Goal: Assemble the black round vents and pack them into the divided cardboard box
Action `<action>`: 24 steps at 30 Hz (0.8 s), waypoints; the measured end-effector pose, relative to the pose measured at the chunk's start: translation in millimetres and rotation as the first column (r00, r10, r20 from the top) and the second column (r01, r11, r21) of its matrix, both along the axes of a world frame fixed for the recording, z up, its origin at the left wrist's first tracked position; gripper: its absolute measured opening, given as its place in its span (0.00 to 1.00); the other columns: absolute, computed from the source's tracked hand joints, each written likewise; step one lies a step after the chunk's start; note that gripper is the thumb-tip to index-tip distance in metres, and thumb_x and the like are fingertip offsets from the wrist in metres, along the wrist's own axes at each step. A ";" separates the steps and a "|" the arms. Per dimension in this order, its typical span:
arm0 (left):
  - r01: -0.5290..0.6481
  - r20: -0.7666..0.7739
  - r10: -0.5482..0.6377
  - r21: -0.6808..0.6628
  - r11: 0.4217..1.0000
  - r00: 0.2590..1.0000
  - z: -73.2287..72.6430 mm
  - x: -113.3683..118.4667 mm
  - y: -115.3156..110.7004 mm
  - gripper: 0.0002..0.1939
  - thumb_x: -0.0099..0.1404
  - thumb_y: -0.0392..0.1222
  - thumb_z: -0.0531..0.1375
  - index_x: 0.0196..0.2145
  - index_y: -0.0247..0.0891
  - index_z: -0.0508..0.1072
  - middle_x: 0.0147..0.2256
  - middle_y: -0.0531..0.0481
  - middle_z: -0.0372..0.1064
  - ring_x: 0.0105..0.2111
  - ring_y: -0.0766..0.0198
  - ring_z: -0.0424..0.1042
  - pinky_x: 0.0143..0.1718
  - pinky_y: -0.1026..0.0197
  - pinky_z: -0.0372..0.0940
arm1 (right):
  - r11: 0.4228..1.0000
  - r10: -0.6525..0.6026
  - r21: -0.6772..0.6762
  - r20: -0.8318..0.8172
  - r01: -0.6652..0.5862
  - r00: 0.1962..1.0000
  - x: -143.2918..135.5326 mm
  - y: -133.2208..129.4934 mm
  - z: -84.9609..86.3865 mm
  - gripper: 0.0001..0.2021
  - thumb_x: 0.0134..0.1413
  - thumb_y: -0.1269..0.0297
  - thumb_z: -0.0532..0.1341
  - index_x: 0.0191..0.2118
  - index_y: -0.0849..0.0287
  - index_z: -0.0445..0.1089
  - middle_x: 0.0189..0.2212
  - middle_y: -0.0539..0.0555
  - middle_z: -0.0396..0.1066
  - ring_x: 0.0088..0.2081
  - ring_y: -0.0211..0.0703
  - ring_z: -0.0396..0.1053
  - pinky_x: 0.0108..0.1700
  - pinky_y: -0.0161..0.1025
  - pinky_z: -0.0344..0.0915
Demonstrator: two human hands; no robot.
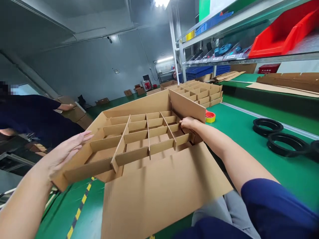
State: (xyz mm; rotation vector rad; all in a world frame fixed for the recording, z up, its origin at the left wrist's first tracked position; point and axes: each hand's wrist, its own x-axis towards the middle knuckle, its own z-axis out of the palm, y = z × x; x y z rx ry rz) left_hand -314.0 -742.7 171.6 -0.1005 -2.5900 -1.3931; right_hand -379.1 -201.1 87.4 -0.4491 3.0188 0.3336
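A cardboard divider grid (pixel 136 134) sits partly inside an open cardboard box (pixel 161 196), whose near flap hangs down toward my lap. The grid's left end sticks out over the box's left side. My left hand (pixel 71 149) lies against that outer end with its fingers stretched out. On the right, my right hand (pixel 188 122) has its fingers closed on the grid's right part, inside the raised right flap of the box; its fingertips are partly hidden.
More divider grids (pixel 199 93) are stacked behind the box. Yellow and red tape rolls (pixel 210 116) and black rings (pixel 286 144) lie on the green table (pixel 239 132). A shelf holds a red bin (pixel 281 33). Another person (pixel 35 116) stands at left.
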 end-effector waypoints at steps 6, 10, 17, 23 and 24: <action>0.042 0.212 -0.093 0.237 0.971 0.973 -37.4 -6.5 13.5 0.53 0.31 0.70 0.77 0.53 0.46 0.70 0.68 0.43 0.58 0.71 0.48 0.50 0.73 0.48 0.41 | 0.996 -0.090 0.000 0.087 0.090 0.992 -13.5 -4.7 -16.8 0.12 0.67 0.59 0.63 0.49 0.61 0.74 0.52 0.57 0.73 0.52 0.47 0.72 0.57 0.52 0.70; 0.021 0.183 -0.053 0.174 0.985 0.982 -66.8 -38.3 20.6 0.53 0.37 0.63 0.78 0.57 0.38 0.66 0.70 0.34 0.52 0.71 0.46 0.49 0.73 0.50 0.39 | 0.994 -0.113 0.027 0.099 0.111 0.989 -15.9 -3.8 -26.9 0.13 0.69 0.57 0.62 0.50 0.60 0.73 0.51 0.58 0.73 0.51 0.47 0.73 0.56 0.51 0.71; -0.098 0.232 0.062 0.145 0.985 0.971 -101.3 -92.5 22.0 0.50 0.45 0.46 0.79 0.62 0.33 0.64 0.66 0.26 0.56 0.68 0.44 0.57 0.70 0.49 0.51 | 0.989 -0.009 0.149 0.085 -0.004 0.996 -15.1 -4.0 -33.7 0.12 0.68 0.59 0.63 0.48 0.62 0.74 0.49 0.58 0.74 0.50 0.46 0.74 0.55 0.50 0.71; -0.220 0.314 0.173 0.121 0.968 0.934 -137.2 -108.9 35.3 0.38 0.65 0.46 0.69 0.66 0.33 0.60 0.64 0.30 0.60 0.61 0.46 0.67 0.64 0.42 0.61 | 0.970 0.068 0.226 0.093 -0.088 0.993 -21.5 -1.3 -35.8 0.08 0.67 0.64 0.63 0.45 0.63 0.75 0.51 0.59 0.74 0.49 0.46 0.74 0.54 0.49 0.73; -0.235 0.312 0.190 0.112 0.966 0.931 -141.7 -110.8 38.6 0.34 0.68 0.46 0.66 0.66 0.34 0.61 0.64 0.33 0.61 0.60 0.47 0.67 0.63 0.41 0.61 | 0.970 0.071 0.225 0.095 -0.091 0.993 -23.4 -1.4 -35.8 0.07 0.67 0.65 0.64 0.45 0.63 0.75 0.51 0.58 0.74 0.49 0.46 0.74 0.54 0.50 0.73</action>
